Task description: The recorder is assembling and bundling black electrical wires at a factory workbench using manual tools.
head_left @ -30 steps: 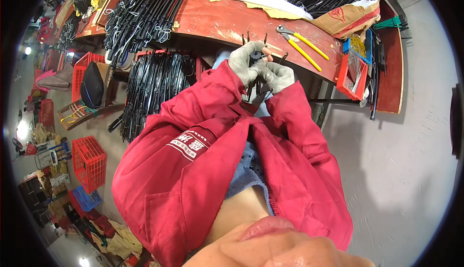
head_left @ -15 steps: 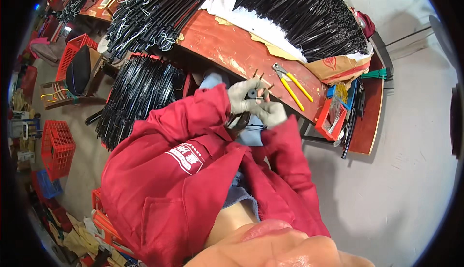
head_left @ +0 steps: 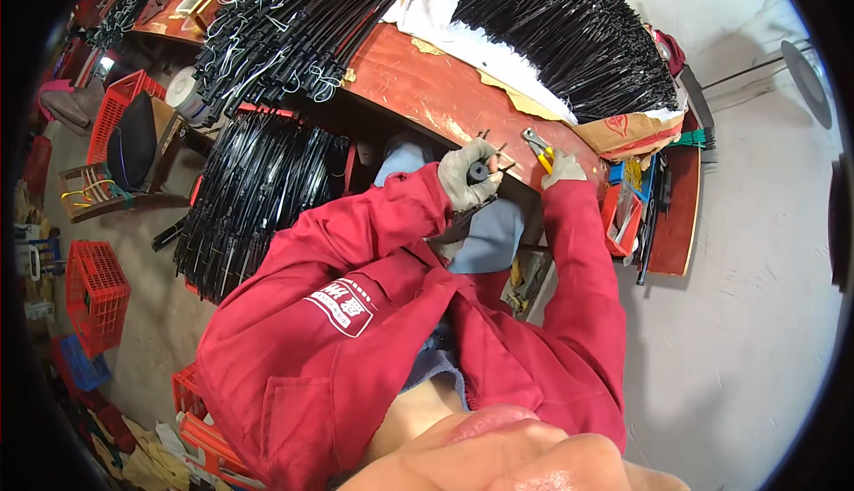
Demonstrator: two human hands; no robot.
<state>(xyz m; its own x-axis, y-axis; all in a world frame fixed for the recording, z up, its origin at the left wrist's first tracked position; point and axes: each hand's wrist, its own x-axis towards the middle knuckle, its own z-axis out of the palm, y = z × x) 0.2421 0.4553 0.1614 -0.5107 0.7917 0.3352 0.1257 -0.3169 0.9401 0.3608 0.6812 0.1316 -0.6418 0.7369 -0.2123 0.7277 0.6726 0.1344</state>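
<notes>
My left hand (head_left: 467,175), in a grey glove, is closed around a small black part with thin metal pins sticking out of it, held at the near edge of the red-brown workbench (head_left: 418,86). My right hand (head_left: 560,169), also gloved, rests on the yellow-handled pliers (head_left: 539,147) lying on the bench edge; its grip on them looks closed. Red jacket sleeves cover both arms. My chin fills the bottom of the view.
A big heap of black rods (head_left: 569,28) lies on white sheet and cardboard at the bench's back. More black wire bundles (head_left: 285,28) lie to the left and hang below (head_left: 253,189). Red crates (head_left: 93,291) stand on the floor at left. A red rack of tools (head_left: 636,215) sits at right.
The view swung so the bench sits higher and farther right. My hands came apart: the right one reached out to the yellow-handled pliers while the left kept the black part.
</notes>
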